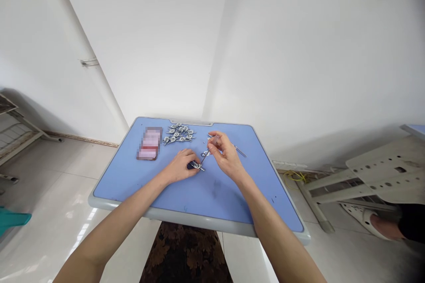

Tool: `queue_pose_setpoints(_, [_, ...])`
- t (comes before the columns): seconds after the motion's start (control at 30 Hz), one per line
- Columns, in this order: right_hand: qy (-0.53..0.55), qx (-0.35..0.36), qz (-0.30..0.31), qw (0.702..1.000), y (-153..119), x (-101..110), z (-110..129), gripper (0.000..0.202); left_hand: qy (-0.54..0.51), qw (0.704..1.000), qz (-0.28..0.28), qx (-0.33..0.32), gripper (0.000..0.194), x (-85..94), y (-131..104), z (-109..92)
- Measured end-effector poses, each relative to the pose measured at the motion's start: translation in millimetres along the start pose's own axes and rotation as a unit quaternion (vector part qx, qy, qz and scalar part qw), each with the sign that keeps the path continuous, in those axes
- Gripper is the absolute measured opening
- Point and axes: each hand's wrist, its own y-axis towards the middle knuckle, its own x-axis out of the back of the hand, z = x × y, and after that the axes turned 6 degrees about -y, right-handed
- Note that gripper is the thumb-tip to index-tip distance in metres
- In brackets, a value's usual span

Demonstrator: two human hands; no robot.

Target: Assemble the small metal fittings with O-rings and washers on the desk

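My left hand (182,166) rests on the blue tabletop (212,201), its fingers closed round a small metal part (197,166) with something dark beside it. Above and to the right, my right hand (223,150) pinches a thin metal tool (205,156), whose lower end reaches down to that part. Behind my hands lies a pile of several small silvery metal pieces (179,133). A small ring-like piece (203,154) sits between my two hands. Partly hidden behind my right hand, a thin rod (240,151) lies on the table.
A phone (149,143) lies at the table's left. White wall rises behind the table's far edge. At the right stand a metal frame (372,177) and a person's foot in a white clog (365,220). A teal object (13,219) is at the far left.
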Motion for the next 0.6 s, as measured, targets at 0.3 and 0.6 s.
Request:
queue_pose_setpoints(0.3, [-0.015,0.000,0.007,1.000,-0.8,-0.4,-0.5,0.027,0.008,1.000,0.007,0.012,0.014,2.8,0.0,-5.9])
queue_pose_setpoints(0.6, [-0.048,0.030,0.027,0.998,-1.2,1.4,3.9,0.036,0.007,1.000,0.001,0.007,0.015,1.9,-0.2,-4.9])
